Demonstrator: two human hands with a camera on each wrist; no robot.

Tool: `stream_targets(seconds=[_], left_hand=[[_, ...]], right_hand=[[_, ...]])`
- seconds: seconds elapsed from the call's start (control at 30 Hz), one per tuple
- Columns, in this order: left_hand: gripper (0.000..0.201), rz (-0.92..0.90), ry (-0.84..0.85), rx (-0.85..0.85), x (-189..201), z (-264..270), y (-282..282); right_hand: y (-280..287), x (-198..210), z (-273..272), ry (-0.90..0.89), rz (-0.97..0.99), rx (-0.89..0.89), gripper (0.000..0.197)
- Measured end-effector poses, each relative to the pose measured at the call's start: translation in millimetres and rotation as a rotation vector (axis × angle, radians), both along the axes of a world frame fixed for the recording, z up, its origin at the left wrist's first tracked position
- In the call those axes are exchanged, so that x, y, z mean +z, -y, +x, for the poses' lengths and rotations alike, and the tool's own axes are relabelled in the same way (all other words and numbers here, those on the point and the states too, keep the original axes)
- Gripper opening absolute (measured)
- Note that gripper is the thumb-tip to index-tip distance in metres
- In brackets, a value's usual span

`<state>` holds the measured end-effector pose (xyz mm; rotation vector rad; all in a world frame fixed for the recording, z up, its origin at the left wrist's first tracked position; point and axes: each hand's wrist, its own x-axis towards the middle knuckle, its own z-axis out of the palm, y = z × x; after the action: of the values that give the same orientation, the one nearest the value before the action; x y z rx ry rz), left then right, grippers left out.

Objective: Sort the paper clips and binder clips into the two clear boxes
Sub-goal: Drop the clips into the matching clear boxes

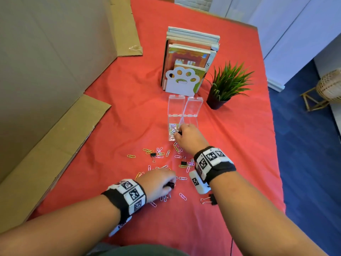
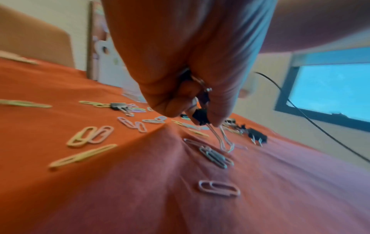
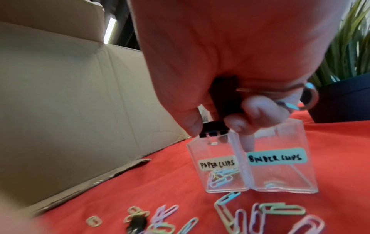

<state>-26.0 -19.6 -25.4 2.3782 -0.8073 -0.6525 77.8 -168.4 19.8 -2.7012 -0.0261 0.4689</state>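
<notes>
Two open clear boxes stand side by side on the red cloth: the paper clips box (image 1: 171, 138) (image 3: 217, 164) with several coloured paper clips (image 3: 222, 177) inside, and the binder clips box (image 1: 191, 120) (image 3: 280, 172). My right hand (image 1: 178, 133) (image 3: 216, 126) hovers over the boxes' near rims, fingers curled round black binder clips (image 3: 226, 95). My left hand (image 1: 168, 185) (image 2: 198, 117) is low over the scattered pile and pinches a black binder clip (image 2: 200, 116), its wire handles hanging down. Loose paper clips (image 1: 159, 151) (image 2: 90, 136) lie between the hands.
More binder clips lie loose on the cloth (image 1: 210, 199) (image 1: 153, 155) (image 1: 183, 161). Behind the boxes stand books in a white paw bookend (image 1: 181, 80) and a potted plant (image 1: 227, 84). Cardboard (image 1: 55, 145) borders the left; the table edge drops off on the right.
</notes>
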Motion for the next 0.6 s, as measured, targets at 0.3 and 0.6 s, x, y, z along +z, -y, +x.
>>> stream_targets(seconds=[0.3, 0.6], left_hand=[[0.011, -0.333, -0.245, 0.575, 12.4, 43.2, -27.5], [0.015, -0.305, -0.224, 0.616, 20.7, 74.1, -13.5]], right_hand=[[-10.3, 12.2, -23.4, -0.105, 0.121, -0.090, 0.034], [23.2, 10.9, -32.1, -0.033, 0.274, -0.245, 0.030]])
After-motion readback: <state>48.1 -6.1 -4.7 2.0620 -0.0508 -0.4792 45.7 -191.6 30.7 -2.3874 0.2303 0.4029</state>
